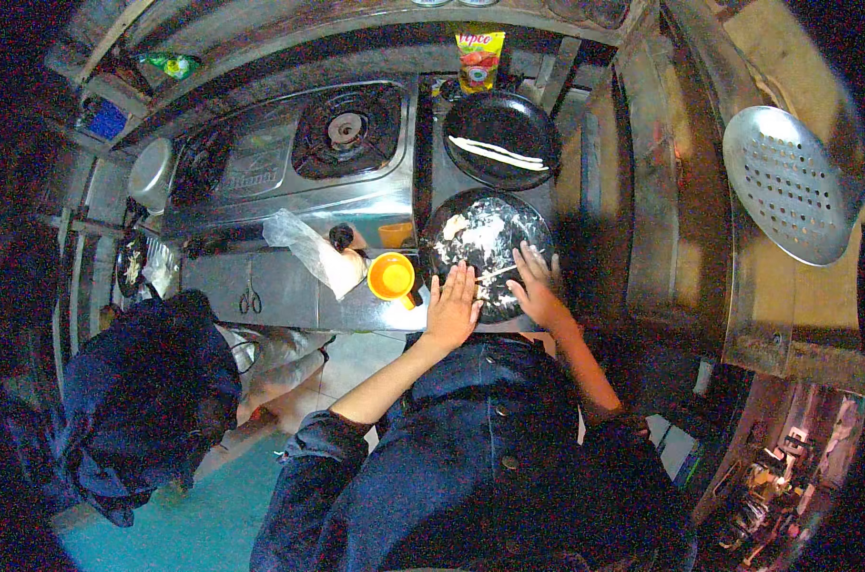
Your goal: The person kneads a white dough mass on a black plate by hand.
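Observation:
In front of me lies a round black plate (539, 221) dusted with white flour and bits of dough. My left hand (454, 303) rests flat on its near left part, fingers stretched out. On the near right side is my right hand (539, 289), also with fingers extended. Between the two hands runs a thin, pale dough strip (498, 275), its ends partly hidden by my fingers. Just beyond, a second black plate (502, 112) bears long white dough strips (497, 153) lying side by side. An orange cup (391, 276) with a handle stands left of my left hand.
A clear plastic bag (308, 250) with white powder lies beside the cup. Scissors (250, 298) rest farther left, below the gas stove (344, 131). A yellow pouch (479, 63) stands at the back. At right hangs a perforated metal skimmer (790, 186). Another person (146, 391) is at left.

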{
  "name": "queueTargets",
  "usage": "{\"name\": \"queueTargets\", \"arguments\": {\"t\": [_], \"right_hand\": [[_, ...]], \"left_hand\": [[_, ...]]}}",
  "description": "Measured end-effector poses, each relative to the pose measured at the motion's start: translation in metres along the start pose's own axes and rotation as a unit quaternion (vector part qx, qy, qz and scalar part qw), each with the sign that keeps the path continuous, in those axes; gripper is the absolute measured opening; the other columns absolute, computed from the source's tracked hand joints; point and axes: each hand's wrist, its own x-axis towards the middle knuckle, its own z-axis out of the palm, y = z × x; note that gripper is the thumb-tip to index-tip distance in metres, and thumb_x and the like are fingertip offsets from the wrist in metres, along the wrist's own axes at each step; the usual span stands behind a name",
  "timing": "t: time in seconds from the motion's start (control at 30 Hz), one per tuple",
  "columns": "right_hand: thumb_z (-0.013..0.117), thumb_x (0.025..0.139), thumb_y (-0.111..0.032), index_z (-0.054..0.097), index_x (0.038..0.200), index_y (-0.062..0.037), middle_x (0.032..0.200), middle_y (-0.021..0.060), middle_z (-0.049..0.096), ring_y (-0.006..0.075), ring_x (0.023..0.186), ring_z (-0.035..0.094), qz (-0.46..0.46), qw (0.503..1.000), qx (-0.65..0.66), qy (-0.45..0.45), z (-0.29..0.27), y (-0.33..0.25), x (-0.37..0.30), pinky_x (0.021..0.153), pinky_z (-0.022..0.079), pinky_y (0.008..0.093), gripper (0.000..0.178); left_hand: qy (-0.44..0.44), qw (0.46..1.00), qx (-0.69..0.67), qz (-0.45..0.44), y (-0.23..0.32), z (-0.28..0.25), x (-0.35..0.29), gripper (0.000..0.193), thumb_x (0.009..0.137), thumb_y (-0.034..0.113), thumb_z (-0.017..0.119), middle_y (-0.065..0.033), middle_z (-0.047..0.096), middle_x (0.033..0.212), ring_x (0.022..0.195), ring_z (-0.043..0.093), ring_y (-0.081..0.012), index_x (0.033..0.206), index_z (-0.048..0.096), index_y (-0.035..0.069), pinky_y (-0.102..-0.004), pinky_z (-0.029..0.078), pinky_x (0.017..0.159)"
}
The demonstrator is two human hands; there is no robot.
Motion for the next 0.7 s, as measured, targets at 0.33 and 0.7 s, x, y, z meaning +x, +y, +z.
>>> {"name": "queueTargets", "arguments": {"t": [0.33, 0.7], "right_hand": [[0.051, 0.086, -0.039, 0.025, 0.139, -0.0005, 0.146, 0.0174, 0.025, 0.0321, 0.133, 0.028, 0.014, 0.998, -0.052, -0.042, 0.011, -0.019, 0.005, 0.108, 0.017, 0.0523, 0.070], [0.053, 0.084, -0.028, 0.025, 0.141, -0.0067, 0.144, 0.0141, 0.030, 0.0307, 0.132, 0.029, 0.040, 0.997, -0.070, 0.000, 0.018, -0.007, 0.036, 0.108, 0.017, 0.0510, 0.068]], "left_hand": [[0.000, 0.998, 0.045, -0.037, -0.009, 0.015, 0.008, 0.074, 0.087, 0.048, 0.045, -0.0154, 0.023, 0.147, 0.137, 0.021, -0.0250, 0.140, 0.025, 0.001, -0.0523, 0.009, 0.109], [0.044, 0.996, 0.057, -0.048, -0.027, 0.007, 0.034, 0.071, 0.086, 0.040, 0.050, -0.0160, 0.022, 0.147, 0.136, 0.023, -0.0278, 0.140, 0.024, 0.001, -0.0521, 0.016, 0.108]]}}
